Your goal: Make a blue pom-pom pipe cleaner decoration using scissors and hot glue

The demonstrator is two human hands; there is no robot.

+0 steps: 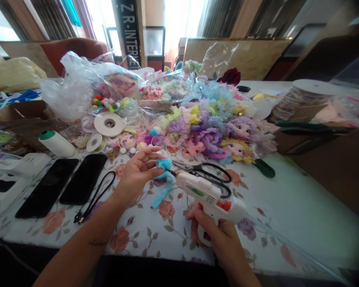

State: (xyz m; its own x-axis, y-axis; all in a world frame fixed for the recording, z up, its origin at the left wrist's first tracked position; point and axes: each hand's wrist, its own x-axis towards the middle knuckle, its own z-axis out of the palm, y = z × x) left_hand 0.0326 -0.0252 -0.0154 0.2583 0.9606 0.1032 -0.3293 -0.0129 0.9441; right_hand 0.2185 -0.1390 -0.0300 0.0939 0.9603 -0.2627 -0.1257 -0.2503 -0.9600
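Note:
Between the thumb and fingers of my left hand (142, 165) is a blue pompom (164, 164). A light blue ribbon (161, 196) hangs below it, over the flowered tablecloth. My right hand (211, 227) is wrapped round the handle of a white glue gun (200, 189) with a red trigger part and a long clear glue stick out of its back. The gun's dark nozzle points left and meets the pompom or comes very close; I cannot tell whether they touch. Just behind the gun lie black-handled scissors (209, 171), their blades toward the pompom.
Two black phones (46, 187) (84, 178) and a black cord loop (98, 195) lie at left, near a white power strip (6, 187). Thread (56, 143) and ribbon spools (109, 124) stand behind. Doll faces (237, 148) and frilly trims pile up at the back. A cardboard box (323, 159) borders the right.

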